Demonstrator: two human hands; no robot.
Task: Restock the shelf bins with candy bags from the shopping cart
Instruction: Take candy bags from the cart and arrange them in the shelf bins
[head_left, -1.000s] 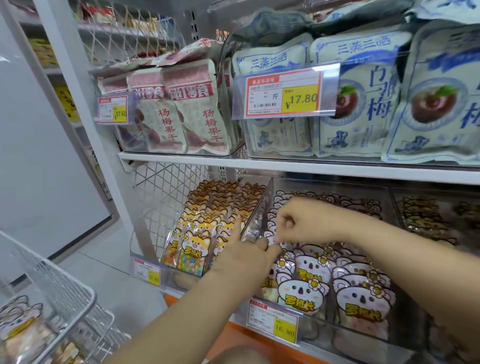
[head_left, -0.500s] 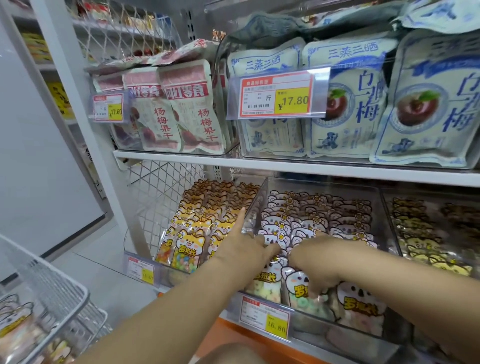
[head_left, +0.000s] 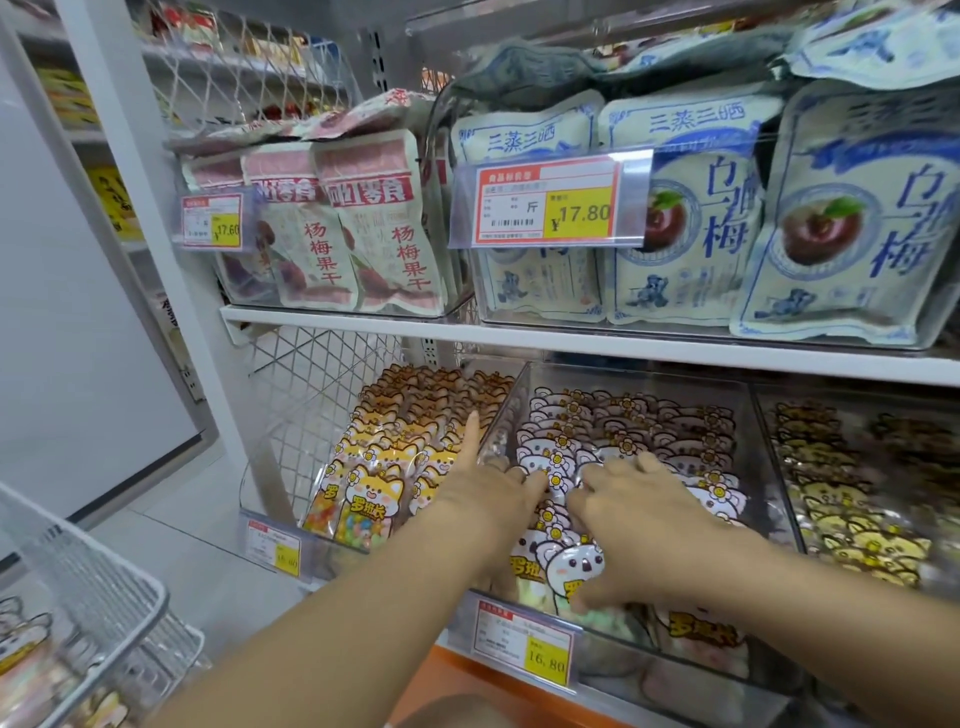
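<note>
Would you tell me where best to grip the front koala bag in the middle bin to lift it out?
I'd pinch the koala bag's top edge, from above and in front. It stands leaning back, head end up; the bin's front wall blocks its lower part, and other bags crowd behind.

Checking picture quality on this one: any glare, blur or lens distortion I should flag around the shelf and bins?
Head view: wide-angle distortion leans the white upright and slants the shelf edge; same view, the clear tag holder and bin divider catch pale glare; the shopping cart at lower left is soft, the koala candy bags crisp.
</note>
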